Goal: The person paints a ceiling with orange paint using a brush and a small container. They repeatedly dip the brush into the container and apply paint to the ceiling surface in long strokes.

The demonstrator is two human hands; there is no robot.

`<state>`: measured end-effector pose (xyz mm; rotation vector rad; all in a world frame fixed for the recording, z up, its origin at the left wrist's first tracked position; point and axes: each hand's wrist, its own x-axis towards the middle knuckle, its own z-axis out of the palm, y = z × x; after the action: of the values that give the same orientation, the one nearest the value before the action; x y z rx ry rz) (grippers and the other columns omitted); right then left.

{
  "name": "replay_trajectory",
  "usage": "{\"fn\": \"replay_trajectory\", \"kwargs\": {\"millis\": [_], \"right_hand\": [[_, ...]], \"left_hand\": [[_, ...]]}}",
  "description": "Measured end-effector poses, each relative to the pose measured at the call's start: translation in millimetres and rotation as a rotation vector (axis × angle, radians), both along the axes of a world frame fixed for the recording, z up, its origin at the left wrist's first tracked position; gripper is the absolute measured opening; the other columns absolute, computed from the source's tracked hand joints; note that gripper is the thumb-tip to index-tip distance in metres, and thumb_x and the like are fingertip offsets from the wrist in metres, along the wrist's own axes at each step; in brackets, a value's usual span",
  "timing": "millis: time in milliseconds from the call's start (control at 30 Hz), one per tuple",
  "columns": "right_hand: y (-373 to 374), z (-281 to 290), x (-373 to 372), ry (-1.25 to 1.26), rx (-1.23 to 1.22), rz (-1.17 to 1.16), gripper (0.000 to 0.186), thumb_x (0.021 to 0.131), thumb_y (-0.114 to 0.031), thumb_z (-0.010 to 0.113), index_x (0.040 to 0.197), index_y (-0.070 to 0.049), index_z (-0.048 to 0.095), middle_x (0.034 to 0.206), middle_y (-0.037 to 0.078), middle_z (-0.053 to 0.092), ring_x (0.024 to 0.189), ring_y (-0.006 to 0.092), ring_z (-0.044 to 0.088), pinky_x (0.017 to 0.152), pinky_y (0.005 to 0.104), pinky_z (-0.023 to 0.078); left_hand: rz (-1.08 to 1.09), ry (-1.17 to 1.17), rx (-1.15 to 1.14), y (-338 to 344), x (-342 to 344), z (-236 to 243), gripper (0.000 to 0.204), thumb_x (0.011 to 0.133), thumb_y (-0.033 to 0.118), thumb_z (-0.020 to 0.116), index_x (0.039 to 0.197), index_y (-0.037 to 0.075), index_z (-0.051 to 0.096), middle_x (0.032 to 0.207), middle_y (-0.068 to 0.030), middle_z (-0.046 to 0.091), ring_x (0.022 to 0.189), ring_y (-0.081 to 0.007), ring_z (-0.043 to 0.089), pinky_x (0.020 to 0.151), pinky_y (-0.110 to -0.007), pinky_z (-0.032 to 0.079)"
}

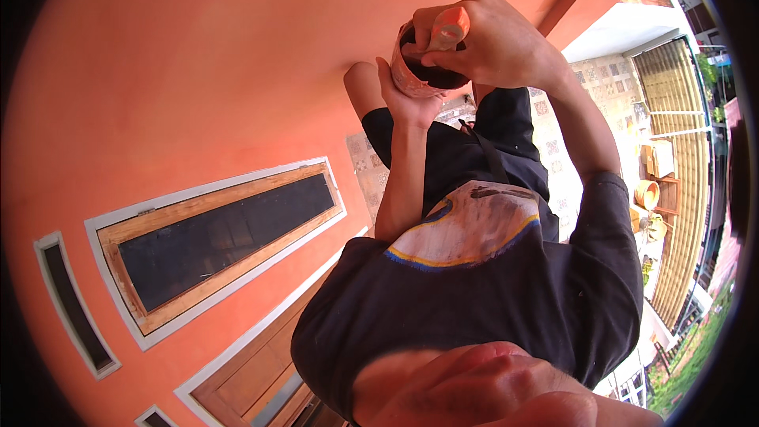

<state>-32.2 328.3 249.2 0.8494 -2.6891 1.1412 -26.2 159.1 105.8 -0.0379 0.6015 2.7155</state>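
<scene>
My left hand is wrapped round the lower side of a small paint pot, holding it up in front of me. The pot's outside is smeared with orange and whitish paint, and its inside looks dark. Over its mouth, my right hand is closed round the handle of a paintbrush. The handle's broad end is stained orange and points up. The brush's lower end is down in the pot, hidden by my fingers and the rim.
A smooth orange wall rises close on the left, with a wood-framed window and a wooden door. Patterned tiles cover the floor. To the right are a slatted fence and an orange flower pot beside wooden shelving.
</scene>
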Motion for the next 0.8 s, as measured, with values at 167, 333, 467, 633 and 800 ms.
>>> {"fn": "replay_trajectory", "kwargs": {"millis": [167, 333, 467, 633, 800], "right_hand": [[-15.6, -1.7, -2.1, 0.032, 0.133, 0.066, 0.012, 0.079, -0.014, 0.077, 0.086, -0.007, 0.069, 0.076, 0.011, 0.068, 0.071, 0.036, 0.064, 0.07, 0.0425, 0.051], [6.6, 3.7, -2.9, -0.057, -0.048, -0.009, 0.014, 0.085, -0.02, 0.076, 0.088, -0.008, 0.07, 0.074, 0.012, 0.068, 0.07, 0.0324, 0.064, 0.066, 0.0423, 0.051], [22.1, 10.3, 2.8, 0.005, -0.185, 0.059, 0.012, 0.087, -0.02, 0.076, 0.091, -0.01, 0.071, 0.072, 0.011, 0.067, 0.069, 0.0312, 0.064, 0.063, 0.0424, 0.05], [27.5, 8.3, 3.5, 0.256, -0.082, 0.128, 0.018, 0.08, -0.011, 0.079, 0.095, -0.006, 0.072, 0.09, 0.01, 0.072, 0.08, 0.0298, 0.069, 0.066, 0.0379, 0.054], [22.1, -5.0, 7.7, 0.475, -0.065, 0.02, 0.018, 0.082, -0.011, 0.072, 0.1, -0.013, 0.074, 0.078, 0.005, 0.068, 0.075, 0.0262, 0.067, 0.061, 0.04, 0.051]], "left_hand": [[0.051, -0.227, -0.051, 2.6, 2.7, 8.8, 0.06, 0.099, 0.073, 0.034, 0.128, 0.026, 0.058, 0.121, 0.0036, 0.064, 0.104, -0.0189, 0.06, 0.06, -0.037, 0.045], [-0.002, -0.019, -0.066, -0.1, -2.0, -2.9, 0.059, 0.097, 0.074, 0.041, 0.13, 0.027, 0.056, 0.121, 0.0025, 0.064, 0.097, -0.0228, 0.065, 0.056, -0.036, 0.049], [-0.019, -0.001, -0.007, -3.0, -5.7, -12.4, 0.059, 0.095, 0.075, 0.045, 0.131, 0.03, 0.055, 0.12, 0.0015, 0.065, 0.098, -0.0252, 0.067, 0.052, -0.036, 0.052], [-0.082, 0.092, 0.077, -3.0, -5.8, -16.3, 0.08, 0.097, 0.077, 0.031, 0.151, 0.019, 0.042, 0.135, -0.0093, 0.06, 0.113, -0.0259, 0.065, 0.052, -0.034, 0.056], [-0.053, 0.062, 0.039, 2.0, -4.2, -8.5, 0.058, 0.098, 0.065, 0.039, 0.134, 0.022, 0.053, 0.123, -0.0032, 0.064, 0.1, -0.0219, 0.066, 0.053, -0.035, 0.054]]}}
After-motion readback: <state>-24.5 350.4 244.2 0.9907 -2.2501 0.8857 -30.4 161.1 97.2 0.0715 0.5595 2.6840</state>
